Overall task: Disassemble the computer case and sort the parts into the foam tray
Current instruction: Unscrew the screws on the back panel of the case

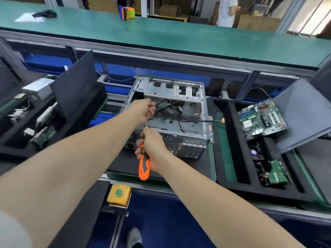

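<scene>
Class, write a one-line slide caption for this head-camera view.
Disassembly: right hand grips an orange screwdriver, left hand pinches its shaft at the open computer case; a motherboard lies in the foam tray.

The left grip (146,111) is covering the screwdriver (144,169) tip and whatever it is pinching, while the right foam tray (240,149) is running off the edge.

- On the far green tabletop (179,38) I see an orange-and-green tape dispenser (127,13).
- At its left end, a black bundle (45,13) lies on a white bag (26,18).
- A yellow box (119,196) with a green button sits nearest me.
- Behind, a person in white (226,13) stands by cardboard boxes (250,24).
</scene>
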`<state>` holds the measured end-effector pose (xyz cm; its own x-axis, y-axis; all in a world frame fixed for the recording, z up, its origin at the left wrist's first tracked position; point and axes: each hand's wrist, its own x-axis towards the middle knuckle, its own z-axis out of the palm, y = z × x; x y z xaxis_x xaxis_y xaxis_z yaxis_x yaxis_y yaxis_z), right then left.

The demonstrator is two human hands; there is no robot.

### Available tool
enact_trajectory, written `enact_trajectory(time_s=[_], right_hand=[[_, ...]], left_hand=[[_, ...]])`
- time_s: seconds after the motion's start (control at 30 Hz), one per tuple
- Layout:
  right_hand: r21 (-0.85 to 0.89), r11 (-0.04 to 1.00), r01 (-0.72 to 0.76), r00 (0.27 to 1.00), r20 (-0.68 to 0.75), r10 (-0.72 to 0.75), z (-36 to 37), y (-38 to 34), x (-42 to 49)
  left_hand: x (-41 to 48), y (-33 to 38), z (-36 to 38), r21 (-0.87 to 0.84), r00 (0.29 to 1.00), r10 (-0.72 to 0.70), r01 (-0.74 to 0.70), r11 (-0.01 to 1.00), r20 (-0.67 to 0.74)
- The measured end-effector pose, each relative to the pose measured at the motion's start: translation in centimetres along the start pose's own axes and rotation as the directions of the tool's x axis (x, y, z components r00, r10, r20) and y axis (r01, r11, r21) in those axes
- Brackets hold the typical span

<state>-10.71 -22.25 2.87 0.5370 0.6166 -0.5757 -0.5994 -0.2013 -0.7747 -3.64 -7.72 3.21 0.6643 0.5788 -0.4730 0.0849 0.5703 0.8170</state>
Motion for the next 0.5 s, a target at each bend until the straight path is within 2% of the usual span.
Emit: enact_trajectory(time_s=[0.13, 0.33, 0.5], right_hand=[[0.022, 0.999, -0.026, 0.998, 0.051, 0.025, -0.2, 2.6, -2.5], [-0.010, 0.996, -0.083, 0.992, 0.090, 0.084, 0.3, 6.3, -5.6], [-0.087, 0.991, -0.101, 0.991, 0.080, 0.107, 1.3, 9.1, -6.8]], left_hand=[[-3.4, -1.7, -1.2, 0.051, 0.999, 0.031, -0.029, 0.998, -0.043], [-7.7, -3.4, -3.6, -0.018, 0.998, 0.041, -0.042, 0.999, -0.043], [-8.4, -4.5, -5.5, -0.038, 0.984, 0.100, -0.107, 0.994, -0.145]])
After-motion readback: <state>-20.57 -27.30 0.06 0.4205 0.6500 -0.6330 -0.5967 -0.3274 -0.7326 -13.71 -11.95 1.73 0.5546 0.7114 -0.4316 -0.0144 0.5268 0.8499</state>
